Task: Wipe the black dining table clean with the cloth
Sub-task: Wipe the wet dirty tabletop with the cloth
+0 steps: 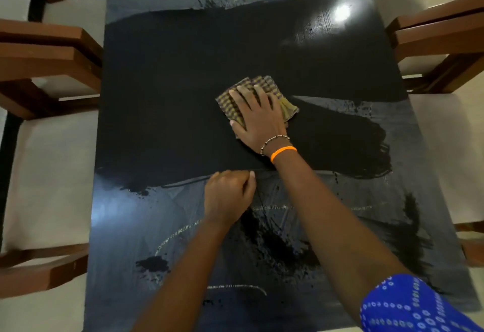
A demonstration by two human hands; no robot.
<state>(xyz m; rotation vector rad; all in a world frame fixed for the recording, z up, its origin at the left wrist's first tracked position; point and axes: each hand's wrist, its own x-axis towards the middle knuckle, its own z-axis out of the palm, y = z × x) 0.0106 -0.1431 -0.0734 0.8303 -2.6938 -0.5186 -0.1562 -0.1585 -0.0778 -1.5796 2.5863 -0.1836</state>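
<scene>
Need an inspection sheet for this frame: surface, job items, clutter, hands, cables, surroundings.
Surface: black dining table, a dark wiped band across the middle; grey dusty film with dark splatter at the far end and the near end.
Job's things: checked cloth, folded, flat on the table near the centre.
Clutter: nothing seen.
Hands: right hand pressed flat on the cloth, fingers spread; left hand loosely curled, resting on the table, holding nothing.
Cables: nothing seen.
Surroundings: wooden chairs with pale seats on both sides; light floor.
</scene>
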